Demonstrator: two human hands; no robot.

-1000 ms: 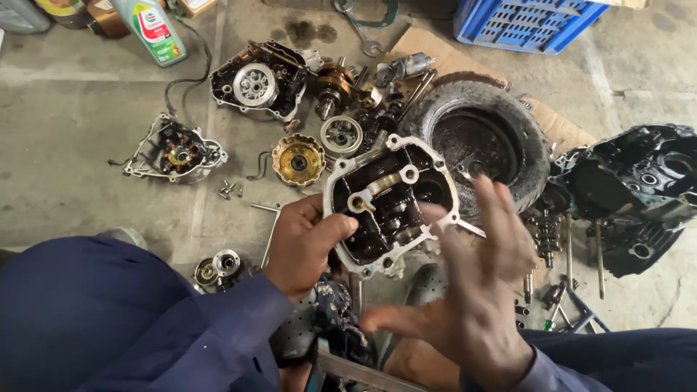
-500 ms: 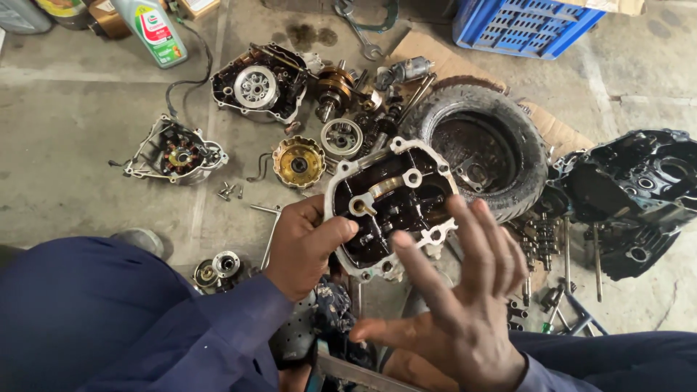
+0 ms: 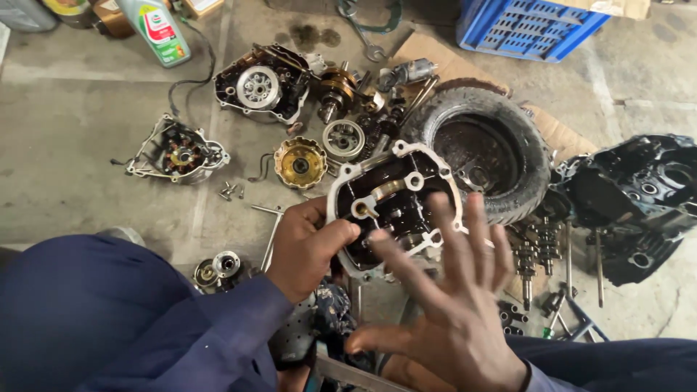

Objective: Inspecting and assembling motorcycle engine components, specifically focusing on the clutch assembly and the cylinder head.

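Oily aluminium fills the middle of my view: the cylinder head (image 3: 396, 207), its pale rim framing a dark cavity with the cam parts inside, is tilted up toward me off the concrete floor (image 3: 80, 123). My left hand (image 3: 308, 247) grasps it at its lower left edge, thumb curled over the rim and fingers behind. My right hand (image 3: 450, 305) holds nothing; it hangs flat and released in front of the head's lower right part, fingers spread and slightly blurred, so I cannot tell if the fingertips touch the metal.

Just beyond the head lies a small black tyre (image 3: 483, 152) on cardboard, and to its right, near the floor's right edge, a black crankcase half (image 3: 639, 196). Between those two stand gear shafts (image 3: 534, 250). Left of the head sit a brass-coloured clutch drum (image 3: 300, 163), then loose bolts (image 3: 229, 191), then a stator plate (image 3: 178, 154). Farther back lie an engine side cover (image 3: 261, 83) and a crankshaft (image 3: 335, 91). A green oil bottle (image 3: 156, 29) lies at the far left corner, a blue plastic crate (image 3: 530, 25) at the far right.
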